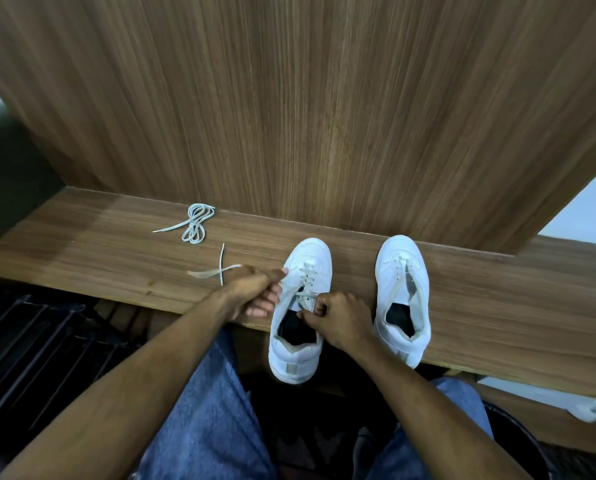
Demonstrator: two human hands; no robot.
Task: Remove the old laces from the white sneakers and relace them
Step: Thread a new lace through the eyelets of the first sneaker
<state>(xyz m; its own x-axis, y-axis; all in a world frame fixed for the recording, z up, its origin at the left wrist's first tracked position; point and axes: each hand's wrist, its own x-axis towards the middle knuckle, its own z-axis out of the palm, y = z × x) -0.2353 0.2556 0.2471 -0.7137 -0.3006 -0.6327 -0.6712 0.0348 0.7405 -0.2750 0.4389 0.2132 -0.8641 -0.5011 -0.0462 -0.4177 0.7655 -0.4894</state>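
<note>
Relacing the near sneaker (298, 306): left hand (251, 292) grips the lace (216, 270), right hand (338, 320) pinches it at the eyelets; next, pull it snug.

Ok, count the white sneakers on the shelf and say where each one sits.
2. One sneaker lies under both hands, heel hanging over the shelf edge; the other sneaker stands apart to its right.

A wood-grain worktop (497, 306) is backed by a tall panel (324, 98) in the same brown veneer. A dark green cushioned seat (2, 161) is seen at the far left, black metal bars (29, 341) sit below the ledge, and blue jeans (206, 410) fill the bottom.
</note>
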